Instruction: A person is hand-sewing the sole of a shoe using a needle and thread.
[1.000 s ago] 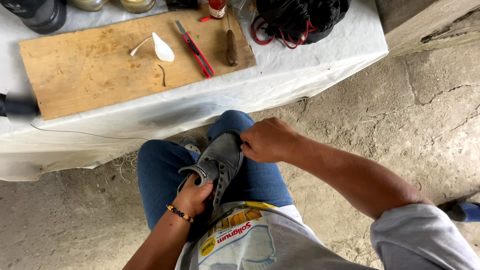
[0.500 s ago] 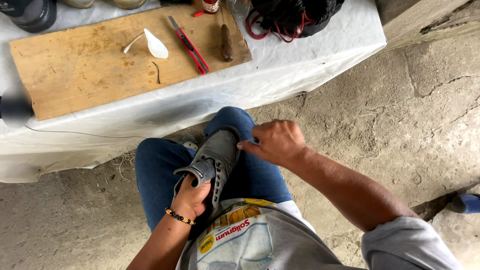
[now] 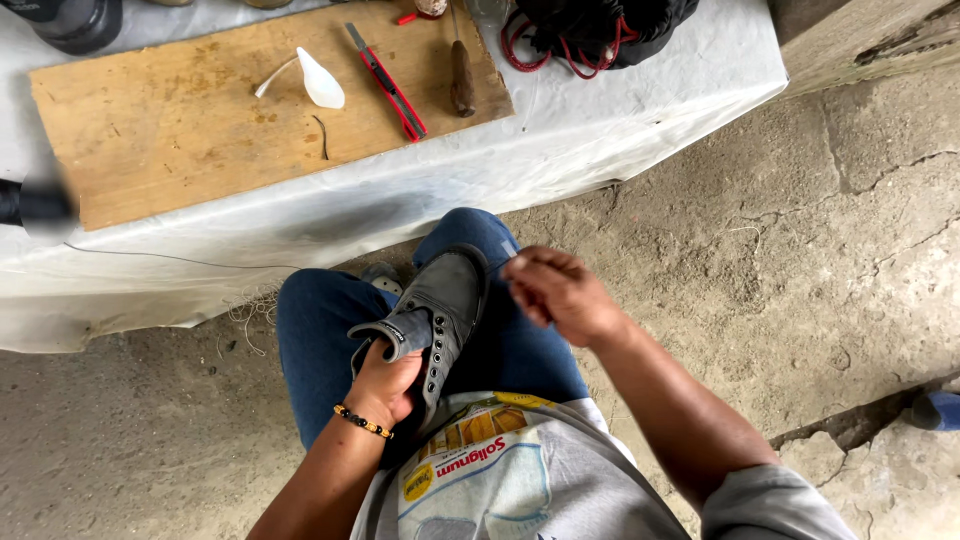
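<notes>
Over cracked concrete floor (image 3: pixel 780 260), left hand (image 3: pixel 385 380) fingers grip grey laceless shoe (image 3: pixel 440 300); right hand (image 3: pixel 560 295) loosely curled beside.

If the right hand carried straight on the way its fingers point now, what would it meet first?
Probably the grey shoe: the right hand points left at its toe end, just short of it. Depth is unclear, so it might pass just above.

A low worktop (image 3: pixel 620 150) draped in white plastic sheeting is occupying the upper left of the view. A bare rectangular wooden board (image 3: pixel 180 130) is lying flat on the sheeting. The cracked grey concrete floor (image 3: pixel 800 270) is extending to the right and below, showing dirt patches and a broken edge at lower right. Soft, even daylight is falling across all surfaces.
</notes>
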